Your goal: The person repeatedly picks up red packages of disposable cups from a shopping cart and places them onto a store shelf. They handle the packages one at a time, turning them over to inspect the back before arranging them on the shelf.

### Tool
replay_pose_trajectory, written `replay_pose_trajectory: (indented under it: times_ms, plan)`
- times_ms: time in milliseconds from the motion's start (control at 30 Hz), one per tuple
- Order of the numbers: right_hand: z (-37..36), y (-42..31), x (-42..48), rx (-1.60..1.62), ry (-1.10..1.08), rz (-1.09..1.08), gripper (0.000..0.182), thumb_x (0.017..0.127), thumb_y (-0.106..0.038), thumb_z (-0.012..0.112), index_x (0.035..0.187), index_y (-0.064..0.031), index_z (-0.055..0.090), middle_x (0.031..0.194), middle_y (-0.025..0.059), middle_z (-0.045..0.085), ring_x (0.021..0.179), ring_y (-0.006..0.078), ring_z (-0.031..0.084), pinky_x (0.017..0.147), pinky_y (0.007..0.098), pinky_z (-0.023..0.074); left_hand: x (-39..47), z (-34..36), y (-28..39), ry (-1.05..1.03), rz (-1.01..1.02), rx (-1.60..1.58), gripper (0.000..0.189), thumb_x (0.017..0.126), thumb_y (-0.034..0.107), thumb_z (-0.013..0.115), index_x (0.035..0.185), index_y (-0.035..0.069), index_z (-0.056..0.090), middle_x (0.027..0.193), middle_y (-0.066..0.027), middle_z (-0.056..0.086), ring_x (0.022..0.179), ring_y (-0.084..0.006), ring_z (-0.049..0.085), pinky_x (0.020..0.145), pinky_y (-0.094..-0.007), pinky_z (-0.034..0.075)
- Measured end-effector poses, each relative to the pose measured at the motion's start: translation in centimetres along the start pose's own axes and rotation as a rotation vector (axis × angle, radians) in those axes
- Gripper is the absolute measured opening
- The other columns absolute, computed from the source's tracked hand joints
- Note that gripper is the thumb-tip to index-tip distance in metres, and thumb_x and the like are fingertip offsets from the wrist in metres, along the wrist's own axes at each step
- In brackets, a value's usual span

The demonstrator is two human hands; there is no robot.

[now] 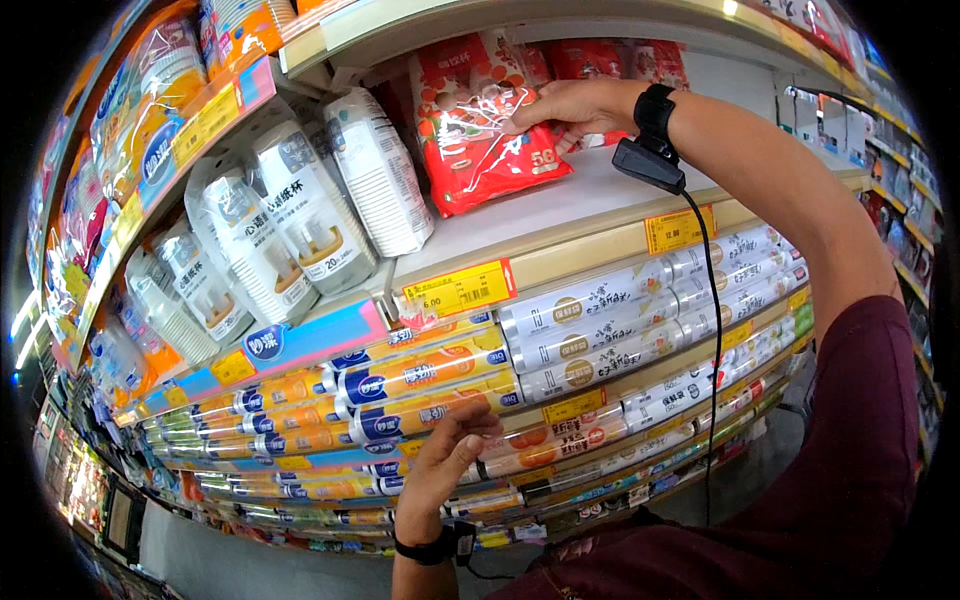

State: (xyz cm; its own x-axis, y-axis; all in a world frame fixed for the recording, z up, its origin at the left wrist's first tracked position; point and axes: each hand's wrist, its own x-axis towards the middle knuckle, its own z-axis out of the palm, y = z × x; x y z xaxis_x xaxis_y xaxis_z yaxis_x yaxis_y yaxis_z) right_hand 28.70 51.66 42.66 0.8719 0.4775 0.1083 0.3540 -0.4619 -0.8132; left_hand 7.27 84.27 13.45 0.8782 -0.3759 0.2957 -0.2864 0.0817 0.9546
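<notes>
On the upper shelf leans a red plastic pack [472, 169] bearing writing and a cup print. My right hand [574, 112] grips it by its right side, thumb over the front; some of the fingers are hidden. More red packs [589, 58] stand behind it, partly covered by the hand and the front pack. Lower down, my left hand [450, 454] is held in front of the rolls of yellow-wrapped bags [427, 375], empty, its fingers loosely bent and apart. It looks to be clear of the rolls. Both wrists wear black straps.
Left of the red pack stand clear-wrapped stacks of white paper cups [379, 172]. Yellow price tags [457, 289] line the shelf edge. White rolls of bags [592, 319] fill the rack below. A black cable [716, 330] hangs from my right wrist. Another shelf edge [420, 30] runs overhead.
</notes>
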Motion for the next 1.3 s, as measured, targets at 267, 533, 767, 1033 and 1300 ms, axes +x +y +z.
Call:
replay_pose_trajectory:
  times_ms: [267,533,767,1033,1300]
  plan:
    - [0.0,0.0,3.1,-0.042,-0.096,0.019,0.061,0.087,-0.035,0.078,0.130,0.0009,0.054,0.128,0.0142,0.060,0.116,0.0220,0.059,0.092,0.0399,0.0573,0.0,-0.3,-0.3,-0.016,-0.036,0.004,0.050,0.100,0.031,0.061,0.137,-0.001,0.049,0.124,-0.0126,0.060,0.120,-0.0218,0.057,0.101,-0.0367,0.047]
    - [1.0,0.4,5.8,-0.276,0.012,0.005,0.079,0.084,-0.049,0.077,0.125,0.0139,0.052,0.124,0.0217,0.060,0.110,0.0261,0.063,0.087,0.0383,0.0598,-0.3,-0.7,-0.5,-0.042,-0.059,0.022,0.050,0.101,0.029,0.060,0.137,-0.003,0.047,0.126,-0.0141,0.059,0.121,-0.0228,0.056,0.102,-0.0367,0.046]
    - [1.3,-3.4,4.9,-0.507,-0.101,0.296,0.068,0.085,-0.051,0.073,0.126,0.0004,0.057,0.121,0.0153,0.062,0.099,0.0258,0.063,0.067,0.0376,0.0564,-0.6,-1.4,-1.1,-0.076,-0.105,0.013,0.050,0.101,0.028,0.059,0.137,-0.003,0.048,0.124,-0.0152,0.060,0.120,-0.0228,0.057,0.102,-0.0357,0.045]
    - [4.3,-5.0,4.4,-0.493,-0.197,-0.050,0.084,0.090,-0.066,0.056,0.156,-0.0206,0.033,0.143,0.0195,0.050,0.129,0.0368,0.050,0.104,0.0563,0.0433,0.3,-1.6,-2.1,-0.160,-0.151,0.053,0.052,0.101,0.032,0.059,0.137,-0.003,0.049,0.124,-0.0141,0.061,0.119,-0.0219,0.058,0.099,-0.0342,0.046]
    - [5.4,-4.1,6.3,-0.577,-0.191,0.027,0.079,0.091,-0.062,0.055,0.153,-0.0175,0.036,0.142,0.0217,0.050,0.125,0.0371,0.053,0.102,0.0561,0.0452,0.4,-2.1,-3.0,-0.144,-0.182,0.032,0.052,0.100,0.032,0.060,0.138,-0.003,0.049,0.123,-0.0140,0.061,0.117,-0.0211,0.058,0.099,-0.0339,0.046]
